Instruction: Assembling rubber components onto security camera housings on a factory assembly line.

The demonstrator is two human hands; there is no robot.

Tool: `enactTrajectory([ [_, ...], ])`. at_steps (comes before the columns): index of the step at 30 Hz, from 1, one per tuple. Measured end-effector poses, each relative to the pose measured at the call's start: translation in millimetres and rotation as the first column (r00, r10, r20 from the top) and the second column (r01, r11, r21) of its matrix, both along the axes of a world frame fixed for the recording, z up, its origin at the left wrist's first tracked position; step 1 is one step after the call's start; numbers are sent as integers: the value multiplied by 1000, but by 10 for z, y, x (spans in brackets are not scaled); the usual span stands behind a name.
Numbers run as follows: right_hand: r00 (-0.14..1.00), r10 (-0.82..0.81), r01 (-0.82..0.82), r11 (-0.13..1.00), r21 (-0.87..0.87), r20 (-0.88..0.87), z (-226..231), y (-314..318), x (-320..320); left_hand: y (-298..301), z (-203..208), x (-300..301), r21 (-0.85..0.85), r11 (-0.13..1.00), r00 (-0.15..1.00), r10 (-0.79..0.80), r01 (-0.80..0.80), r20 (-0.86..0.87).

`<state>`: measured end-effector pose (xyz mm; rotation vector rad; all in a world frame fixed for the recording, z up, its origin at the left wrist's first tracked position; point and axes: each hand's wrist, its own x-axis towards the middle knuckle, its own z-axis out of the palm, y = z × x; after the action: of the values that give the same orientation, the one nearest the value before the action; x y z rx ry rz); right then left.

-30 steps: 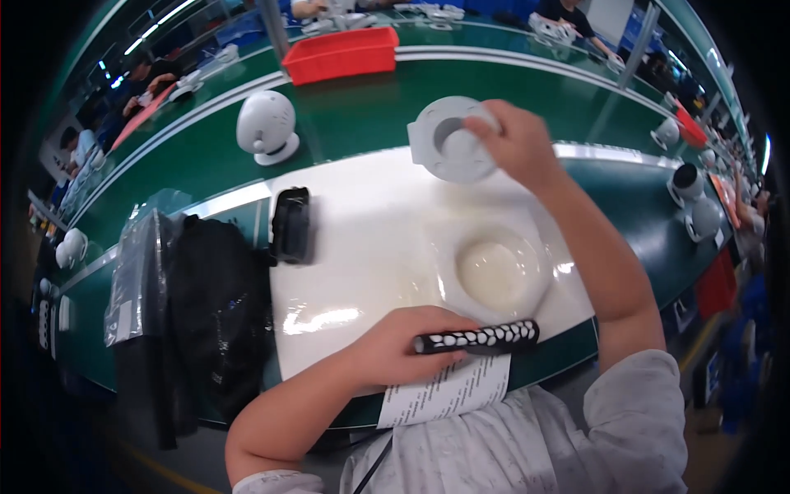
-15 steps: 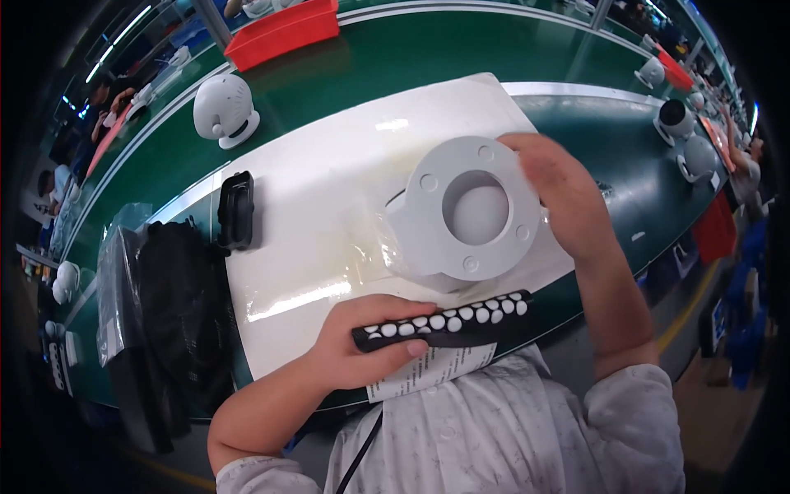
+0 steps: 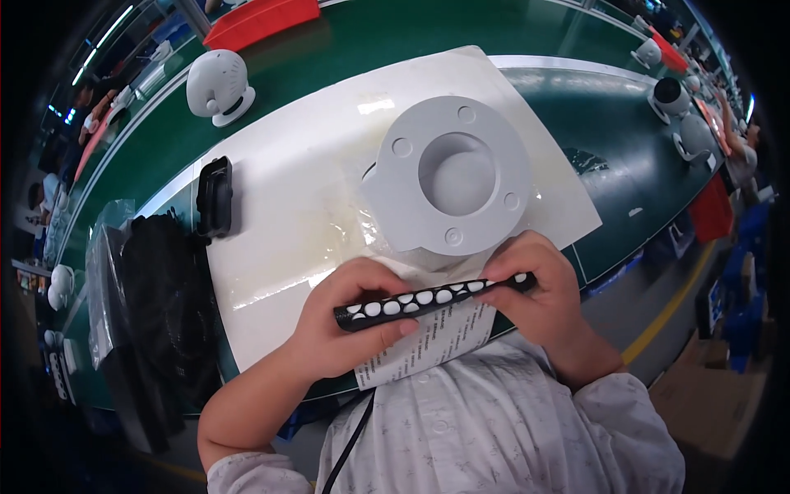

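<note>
A black sheet with rows of white round dots (image 3: 409, 305) is bent into a narrow strip near my body, with printed white backing paper (image 3: 428, 346) hanging under it. My left hand (image 3: 350, 317) is closed around its left end, thumb on the near side. At the right end, my right hand (image 3: 535, 288) pinches the same sheet between thumb and fingers. Just beyond both hands, a white ring-shaped base (image 3: 391, 193) lies on the work mat, several shallow round recesses around its central opening. Clear plastic film (image 3: 366, 218) shows along its left side. Neither hand touches the base.
A white mat (image 3: 280, 198) covers the green bench. To the left are a black tray-like part (image 3: 215, 198), a black mesh bag (image 3: 169, 305) and clear plastic (image 3: 107, 280). A white camera-like device (image 3: 218, 82) and a red bin (image 3: 263, 20) stand farther back.
My right hand has left the right side of the base and come down to the sheet's right end. My left hand keeps its hold. The whole view has shifted slightly.
</note>
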<state>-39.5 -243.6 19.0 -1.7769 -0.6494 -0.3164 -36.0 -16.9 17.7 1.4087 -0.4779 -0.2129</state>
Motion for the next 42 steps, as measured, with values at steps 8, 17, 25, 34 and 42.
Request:
enactTrajectory([
  [8, 922, 66, -19, 992, 125, -382, -68, -39, -60, 53, 17, -3, 237, 966, 995, 103, -103, 12],
  [17, 980, -14, 28, 997, 69, -196, -14, -121, 19, 40, 26, 37, 307, 936, 969, 107, -175, 224],
  [25, 919, -130, 212, 958, -191, 372, 13, -112, 32, 9, 9, 27, 293, 936, 951, 105, -193, 292],
  [34, 826, -67, 225, 950, -218, 560, -16, 33, -15, -4, 25, 4, 317, 929, 969, 123, -189, 215],
  [42, 969, 4, 15, 997, -73, 246, 50, 136, -28, -15, 102, 14, 377, 899, 905, 45, -221, 424],
])
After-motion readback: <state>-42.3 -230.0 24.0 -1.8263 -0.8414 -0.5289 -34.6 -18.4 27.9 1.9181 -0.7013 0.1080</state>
